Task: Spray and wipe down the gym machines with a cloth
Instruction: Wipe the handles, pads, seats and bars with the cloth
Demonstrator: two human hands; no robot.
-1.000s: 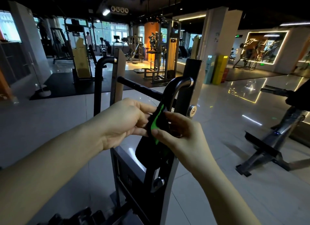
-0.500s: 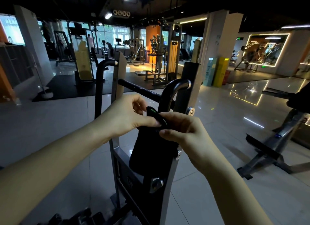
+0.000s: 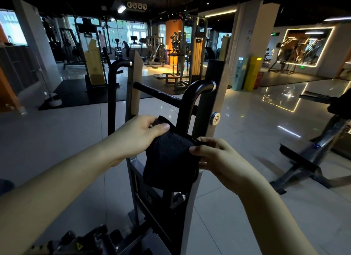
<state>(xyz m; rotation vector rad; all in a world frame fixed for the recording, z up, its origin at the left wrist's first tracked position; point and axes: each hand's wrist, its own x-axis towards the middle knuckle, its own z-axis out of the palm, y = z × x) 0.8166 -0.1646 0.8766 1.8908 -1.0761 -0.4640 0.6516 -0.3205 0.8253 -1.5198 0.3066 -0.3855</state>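
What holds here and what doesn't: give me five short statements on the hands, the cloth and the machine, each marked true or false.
1. The left hand and the right hand both hold the black cloth. True.
2. The right hand holds a spray bottle. False: it pinches only the cloth; no bottle shows.
3. The machine's curved black handle rises behind the cloth. True.
4. The cloth is draped over the handle with no hand on it. False: it hangs from the two hands.
5. The floor is glossy pale tile. True.
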